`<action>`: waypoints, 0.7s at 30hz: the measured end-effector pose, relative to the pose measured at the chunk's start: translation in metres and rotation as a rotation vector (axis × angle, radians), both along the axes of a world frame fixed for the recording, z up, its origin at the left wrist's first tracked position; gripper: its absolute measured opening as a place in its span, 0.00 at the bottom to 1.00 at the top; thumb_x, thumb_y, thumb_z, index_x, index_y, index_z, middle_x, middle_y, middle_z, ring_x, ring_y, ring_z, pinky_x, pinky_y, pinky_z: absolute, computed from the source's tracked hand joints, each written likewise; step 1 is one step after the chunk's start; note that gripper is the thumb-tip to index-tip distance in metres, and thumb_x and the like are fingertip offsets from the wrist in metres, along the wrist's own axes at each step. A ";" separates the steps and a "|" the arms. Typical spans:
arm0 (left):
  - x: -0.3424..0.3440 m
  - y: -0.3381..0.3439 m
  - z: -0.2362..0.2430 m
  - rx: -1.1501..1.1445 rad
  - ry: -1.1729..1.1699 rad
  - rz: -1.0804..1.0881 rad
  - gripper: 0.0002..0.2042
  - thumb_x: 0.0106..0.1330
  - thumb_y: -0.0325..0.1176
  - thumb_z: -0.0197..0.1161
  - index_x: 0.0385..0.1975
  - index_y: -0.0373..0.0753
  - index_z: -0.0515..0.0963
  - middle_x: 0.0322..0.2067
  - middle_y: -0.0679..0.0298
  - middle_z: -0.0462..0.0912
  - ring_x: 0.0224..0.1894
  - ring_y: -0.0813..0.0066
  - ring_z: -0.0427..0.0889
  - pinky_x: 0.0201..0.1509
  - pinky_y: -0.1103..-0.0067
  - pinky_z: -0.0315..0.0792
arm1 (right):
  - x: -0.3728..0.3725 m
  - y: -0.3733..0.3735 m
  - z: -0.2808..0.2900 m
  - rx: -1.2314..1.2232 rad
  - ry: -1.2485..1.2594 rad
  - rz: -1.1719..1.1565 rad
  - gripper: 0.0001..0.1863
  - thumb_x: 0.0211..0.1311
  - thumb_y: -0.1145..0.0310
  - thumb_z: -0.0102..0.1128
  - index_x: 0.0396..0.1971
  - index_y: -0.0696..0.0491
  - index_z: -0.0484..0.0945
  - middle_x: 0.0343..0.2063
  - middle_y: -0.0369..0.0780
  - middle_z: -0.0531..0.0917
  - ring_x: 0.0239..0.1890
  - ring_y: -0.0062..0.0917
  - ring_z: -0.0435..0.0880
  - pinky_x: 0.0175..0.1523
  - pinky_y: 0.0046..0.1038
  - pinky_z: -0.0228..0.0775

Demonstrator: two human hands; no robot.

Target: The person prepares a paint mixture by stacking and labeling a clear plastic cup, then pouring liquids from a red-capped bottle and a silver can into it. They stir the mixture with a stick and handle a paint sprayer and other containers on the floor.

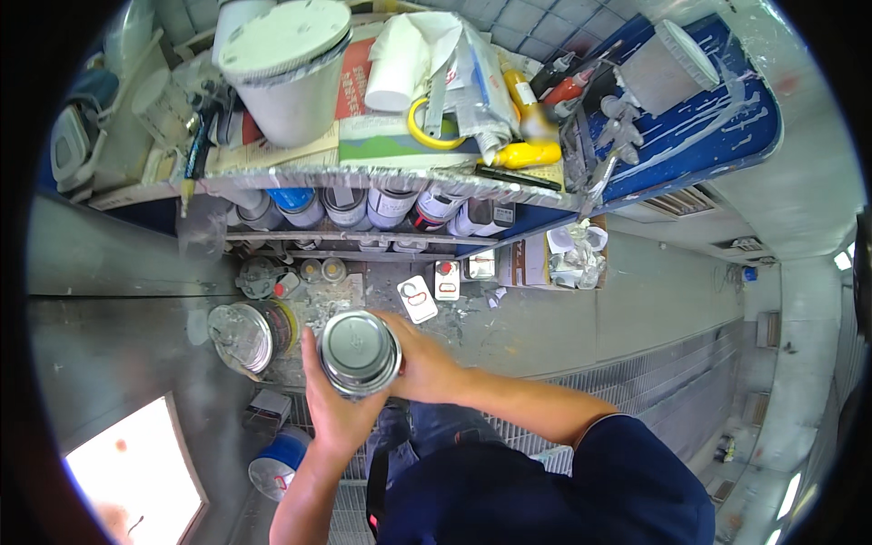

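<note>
A round metal can (356, 352) is held upright in front of my body, its grey-green round end facing up with a shiny rim. My left hand (338, 404) grips the can's left and near side, with the thumb or a finger reaching up along it. From the other side my right hand (425, 361) is wrapped round the can. Most of the right fingers are hidden behind the can and the hand itself. Beyond the can is the paint-crusted front edge of a workbench (363, 179), with a large white lidded bucket (291, 109) on it.
Paint cans (392, 207) line the shelf under the bench. Several rectangular tins, including a white one (417, 300), stand on the floor beside an open cardboard box (527, 262). A large metal drum (243, 336) and a blue-white bucket (277, 461) are at my left.
</note>
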State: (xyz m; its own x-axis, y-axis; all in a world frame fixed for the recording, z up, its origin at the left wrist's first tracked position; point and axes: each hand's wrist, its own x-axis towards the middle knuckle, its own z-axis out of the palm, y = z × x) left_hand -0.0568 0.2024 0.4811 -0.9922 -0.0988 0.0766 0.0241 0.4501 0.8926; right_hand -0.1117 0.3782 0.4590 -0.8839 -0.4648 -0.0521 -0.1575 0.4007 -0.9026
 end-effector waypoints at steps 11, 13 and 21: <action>0.033 0.001 -0.098 0.046 0.030 -0.170 0.58 0.47 0.35 0.84 0.76 0.32 0.50 0.59 0.37 0.75 0.57 0.38 0.79 0.61 0.55 0.73 | 0.068 -0.008 -0.093 -0.165 -0.222 -0.164 0.30 0.56 0.70 0.78 0.58 0.56 0.77 0.55 0.41 0.83 0.59 0.28 0.81 0.66 0.34 0.71; 0.033 -0.001 -0.102 0.038 0.000 -0.233 0.59 0.48 0.33 0.83 0.77 0.30 0.47 0.67 0.38 0.68 0.66 0.39 0.72 0.69 0.58 0.68 | 0.073 -0.005 -0.107 -0.161 -0.223 -0.214 0.31 0.55 0.70 0.78 0.59 0.56 0.76 0.55 0.41 0.83 0.59 0.28 0.81 0.65 0.34 0.72; 0.095 -0.044 -0.172 0.070 -0.088 -0.067 0.59 0.50 0.34 0.82 0.77 0.31 0.44 0.73 0.35 0.57 0.73 0.35 0.63 0.75 0.56 0.61 | -0.014 -0.041 -0.148 -0.386 -0.034 -0.325 0.37 0.51 0.73 0.82 0.61 0.56 0.72 0.56 0.40 0.82 0.59 0.25 0.81 0.65 0.33 0.73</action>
